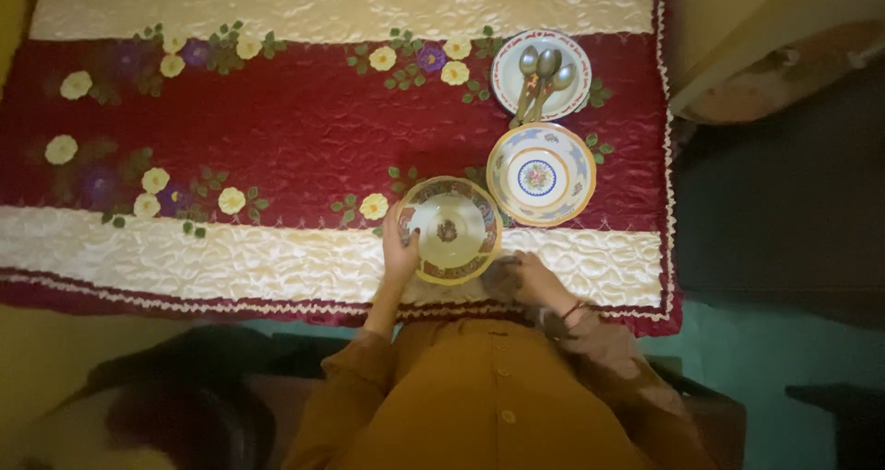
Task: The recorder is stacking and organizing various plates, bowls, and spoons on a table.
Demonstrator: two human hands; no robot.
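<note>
I see a red and cream quilted cloth [277,129] with sewn flowers covering the table. At its right, a far plate [516,88] holds three spoons [546,72]; nearer stands an empty blue-rimmed bowl [541,174]. Nearest, just left of it, a cream bowl [450,230] with a patterned gold rim and a centre motif, empty. My left hand [398,249] grips its left rim, fingers curled. My right hand [527,276] lies beside its near right edge; I cannot tell its grasp.

Dim, warm-lit, soft focus; edges v. dark, maybe vignetted.
</note>
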